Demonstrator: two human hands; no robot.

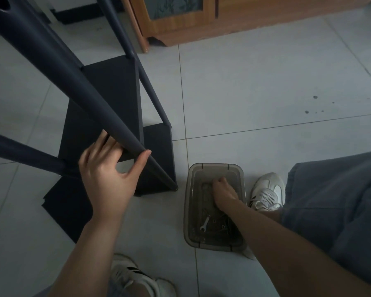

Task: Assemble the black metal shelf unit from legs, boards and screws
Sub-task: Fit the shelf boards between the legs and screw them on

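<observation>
Pale floor tiles [266, 86] run under everything I see from the headset feed, and nearest to me my own two white sneakers sit on them, one [137, 277] under my left forearm, the other [268, 192] just right of my right hand. My right hand [223, 192] is down inside a smoky clear plastic bin [191, 211] set on the floor within easy reach of my seat, which I judge is why it sits there: it keeps the hardware close. The fingers are curled among the contents near a wrench head, but I cannot tell whether they have closed on anything. A small silver wrench [205, 224] and some loose screws [220, 227] lie in the bin, nearer me than that hand. My left hand [109, 174] is up and to the left, its fingers and thumb hooked around the dark leg [73, 82] of the shelf unit, I think to steady the frame while the other hand searches. Below and beyond that hand the black boards [107, 99] stand stepped one past another, joined to the legs, and another dark panel [69, 211] lies flat on the floor beside my left wrist. The frame looks partly built; fetching a fastener seems the step in hand. Farthest off, past both hands, a wooden cabinet [191, 24] stands along the wall.
</observation>
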